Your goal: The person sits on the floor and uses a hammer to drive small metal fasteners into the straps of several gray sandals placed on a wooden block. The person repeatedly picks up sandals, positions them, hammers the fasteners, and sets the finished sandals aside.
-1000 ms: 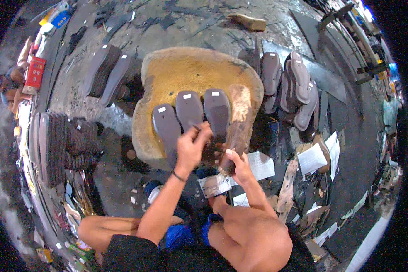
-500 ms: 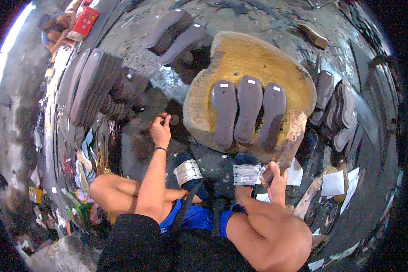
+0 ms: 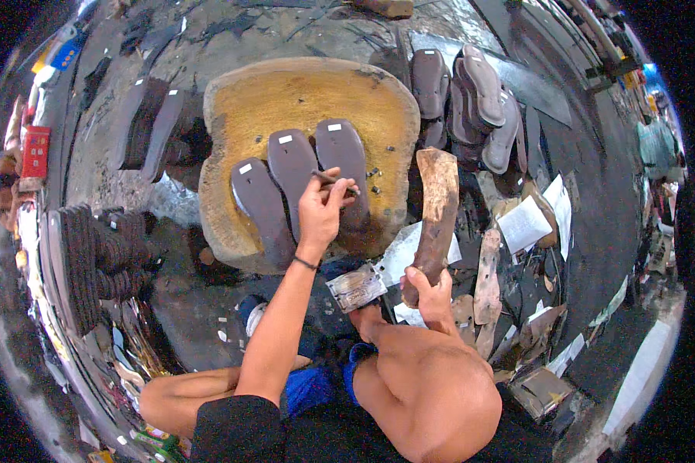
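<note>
Three brown shoe soles (image 3: 286,174) with small white labels lie side by side on a thick wooden block (image 3: 363,92). Over the right-hand sole my left hand (image 3: 320,212) is closed, gripping a short dark rod (image 3: 323,177) that lies crosswise between the fingers; its exact kind is hard to make out. My right hand (image 3: 432,299) is wrapped round the lower end of a stout wooden club (image 3: 436,208), whose broad worn end points away from me, just right of the block. Dark bits are scattered on the block near the right-hand sole.
Stacked soles stand at the left (image 3: 77,262) and more soles lie at the far right (image 3: 483,85). White paper sheets (image 3: 525,225) and offcuts lie right of my knee. A person (image 3: 4,181) sits at the far left by a red box (image 3: 35,152).
My view has swung right, so the block appears further left. My left hand has moved from beside the block to above the right-hand sole. The club is now raised more upright in my right hand.
</note>
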### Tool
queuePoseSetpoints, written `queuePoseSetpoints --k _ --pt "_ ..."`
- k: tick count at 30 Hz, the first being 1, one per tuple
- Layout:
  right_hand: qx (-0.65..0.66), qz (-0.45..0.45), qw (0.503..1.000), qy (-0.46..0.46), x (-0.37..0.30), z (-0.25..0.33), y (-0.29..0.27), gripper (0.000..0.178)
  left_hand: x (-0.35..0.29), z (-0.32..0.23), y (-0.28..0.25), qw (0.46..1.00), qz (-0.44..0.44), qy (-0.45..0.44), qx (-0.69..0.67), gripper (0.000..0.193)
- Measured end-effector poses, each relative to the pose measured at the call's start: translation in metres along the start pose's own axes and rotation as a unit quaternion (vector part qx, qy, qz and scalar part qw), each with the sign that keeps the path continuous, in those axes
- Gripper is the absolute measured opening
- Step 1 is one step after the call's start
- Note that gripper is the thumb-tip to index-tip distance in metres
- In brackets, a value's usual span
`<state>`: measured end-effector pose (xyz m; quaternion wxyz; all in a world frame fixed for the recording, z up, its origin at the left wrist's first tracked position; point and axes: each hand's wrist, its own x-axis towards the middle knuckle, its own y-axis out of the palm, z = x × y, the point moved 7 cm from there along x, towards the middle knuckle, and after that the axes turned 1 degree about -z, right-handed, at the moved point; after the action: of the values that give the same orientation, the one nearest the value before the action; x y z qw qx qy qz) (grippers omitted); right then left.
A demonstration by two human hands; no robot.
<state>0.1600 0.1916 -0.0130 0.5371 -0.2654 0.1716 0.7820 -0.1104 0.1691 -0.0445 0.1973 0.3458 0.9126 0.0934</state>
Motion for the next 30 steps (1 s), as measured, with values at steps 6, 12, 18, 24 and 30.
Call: queuePoseSetpoints --k 6,12,18,24,30 --pt "-0.022 -0.010 1.000 -0.018 -0.018 0.010 -0.014 0.030 0.003 0.015 0.016 0.993 -0.013 0.012 0.116 0.025" --pt "-0.002 0.073 0.996 -0.042 -0.027 0.103 0.005 0.049 -0.002 -0.002 0.021 0.950 -0.001 0.100 0.296 0.019" --pt "0.120 0.187 0.871 -0.438 -0.046 0.194 0.033 0.063 -0.013 -0.013 0.028 0.913 0.012 0.188 0.362 0.019" --pt "-0.118 0.252 0.960 0.043 -0.004 0.044 0.021 0.042 -0.013 -0.009 0.038 0.824 0.087 0.277 0.486 0.014" --pt "0.015 0.111 0.992 -0.061 0.017 0.054 0.022 0.032 -0.010 -0.016 0.045 0.798 0.114 0.282 0.520 0.023"
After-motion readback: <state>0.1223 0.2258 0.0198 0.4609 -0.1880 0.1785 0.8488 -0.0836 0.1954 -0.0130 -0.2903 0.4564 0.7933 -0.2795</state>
